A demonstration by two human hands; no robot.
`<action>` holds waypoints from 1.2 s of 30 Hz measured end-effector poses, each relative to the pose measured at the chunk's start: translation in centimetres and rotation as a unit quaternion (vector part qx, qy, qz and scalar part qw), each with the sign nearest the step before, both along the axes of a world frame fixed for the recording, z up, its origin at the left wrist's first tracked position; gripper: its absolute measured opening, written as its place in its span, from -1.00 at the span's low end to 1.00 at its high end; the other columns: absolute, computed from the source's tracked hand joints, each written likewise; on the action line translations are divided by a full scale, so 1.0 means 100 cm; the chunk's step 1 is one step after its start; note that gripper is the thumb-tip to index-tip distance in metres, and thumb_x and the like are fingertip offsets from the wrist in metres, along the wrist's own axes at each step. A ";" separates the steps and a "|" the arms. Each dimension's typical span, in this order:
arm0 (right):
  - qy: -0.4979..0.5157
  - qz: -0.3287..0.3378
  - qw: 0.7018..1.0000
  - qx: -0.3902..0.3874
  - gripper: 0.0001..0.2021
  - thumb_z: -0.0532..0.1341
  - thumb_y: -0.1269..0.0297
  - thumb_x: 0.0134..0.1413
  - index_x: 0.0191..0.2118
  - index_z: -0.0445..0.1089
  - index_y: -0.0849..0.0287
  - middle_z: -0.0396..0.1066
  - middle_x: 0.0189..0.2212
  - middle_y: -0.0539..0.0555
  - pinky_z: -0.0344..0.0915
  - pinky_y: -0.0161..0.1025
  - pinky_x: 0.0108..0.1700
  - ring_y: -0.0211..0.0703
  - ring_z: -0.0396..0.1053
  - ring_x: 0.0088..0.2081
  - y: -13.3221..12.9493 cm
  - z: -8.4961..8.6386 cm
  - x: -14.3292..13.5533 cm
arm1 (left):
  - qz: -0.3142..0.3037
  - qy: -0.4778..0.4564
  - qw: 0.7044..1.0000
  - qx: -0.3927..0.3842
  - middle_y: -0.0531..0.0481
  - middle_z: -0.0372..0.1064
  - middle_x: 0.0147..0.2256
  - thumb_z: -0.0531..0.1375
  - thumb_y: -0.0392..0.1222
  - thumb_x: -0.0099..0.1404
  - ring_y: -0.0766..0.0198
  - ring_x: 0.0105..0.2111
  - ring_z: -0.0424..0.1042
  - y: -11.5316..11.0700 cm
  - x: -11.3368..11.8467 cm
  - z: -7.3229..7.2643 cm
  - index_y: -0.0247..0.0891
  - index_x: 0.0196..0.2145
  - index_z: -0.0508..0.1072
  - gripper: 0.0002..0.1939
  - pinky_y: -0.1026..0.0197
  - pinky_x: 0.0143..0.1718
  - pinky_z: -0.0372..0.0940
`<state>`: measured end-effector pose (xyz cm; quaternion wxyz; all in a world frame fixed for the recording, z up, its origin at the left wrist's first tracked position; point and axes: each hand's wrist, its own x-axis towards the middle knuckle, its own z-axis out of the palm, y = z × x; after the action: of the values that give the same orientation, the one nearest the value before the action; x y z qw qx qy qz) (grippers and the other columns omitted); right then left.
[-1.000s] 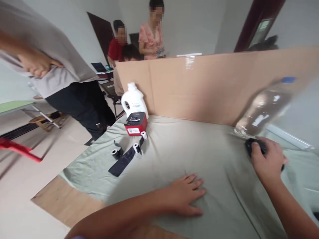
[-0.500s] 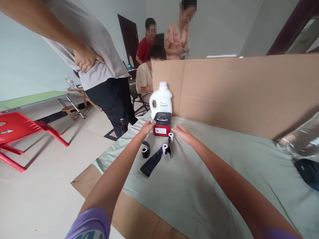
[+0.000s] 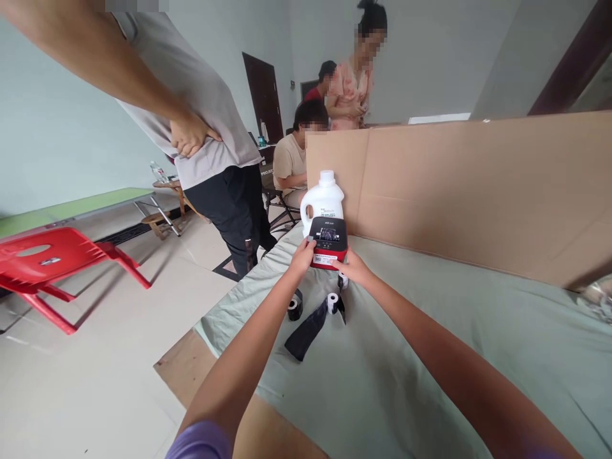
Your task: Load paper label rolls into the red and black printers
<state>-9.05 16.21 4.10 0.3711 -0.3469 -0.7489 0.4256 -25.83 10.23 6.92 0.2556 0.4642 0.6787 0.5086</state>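
Observation:
A small red box with a black top is between my hands, in front of a white jug. My left hand grips its left side, thumb on the top edge. On its right front corner, my right hand holds it with the thumb against the front label. Just below the box is a white-cored roll, partly covered by my right hand. Nearer to me lie another white-cored roll with a dark strip and a black roll.
A tall cardboard panel runs along the back of the cloth-covered table. At the left, a person in grey stands beside the table, near a red chair. Several people are behind the panel. Clear plastic wrap lies far right.
Both my hands have closed on the red box, and its top now tilts more toward me. The whole view has shifted, so the scene sits further right and lower.

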 end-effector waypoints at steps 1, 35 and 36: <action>0.034 0.009 0.999 0.023 -0.21 0.37 0.18 -0.02 0.32 0.11 0.14 0.34 0.21 0.24 0.15 0.13 0.29 0.17 0.30 0.22 -0.004 0.007 0.004 | -0.011 -0.010 1.000 0.015 0.00 0.45 0.13 -0.03 -0.01 0.45 0.15 0.07 0.46 -0.005 0.005 0.010 -0.11 0.19 0.38 -0.55 0.12 0.10 0.33; -0.039 -0.298 0.945 0.130 -0.11 0.37 -0.02 0.00 0.39 0.02 0.07 0.28 0.23 0.23 0.20 0.23 0.19 0.23 0.22 0.15 -0.197 -0.047 0.277 | -0.299 -0.198 0.928 0.101 -0.02 0.17 0.33 0.22 0.00 0.35 0.06 0.35 0.11 -0.136 0.265 -0.062 -0.08 0.35 0.19 -0.34 -0.01 0.39 0.01; -0.038 -0.296 0.946 0.129 -0.11 0.38 -0.01 0.00 0.39 0.02 0.07 0.27 0.23 0.23 0.20 0.22 0.19 0.23 0.22 0.15 -0.196 -0.047 0.276 | -0.296 -0.196 0.930 0.100 -0.02 0.19 0.32 0.22 0.00 0.34 0.05 0.35 0.12 -0.135 0.264 -0.062 -0.09 0.34 0.21 -0.35 -0.01 0.38 0.01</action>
<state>18.57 -3.39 -0.59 0.4935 -0.5181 -0.6742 0.1831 0.61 -3.30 0.76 0.4744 0.5582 0.3925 0.5561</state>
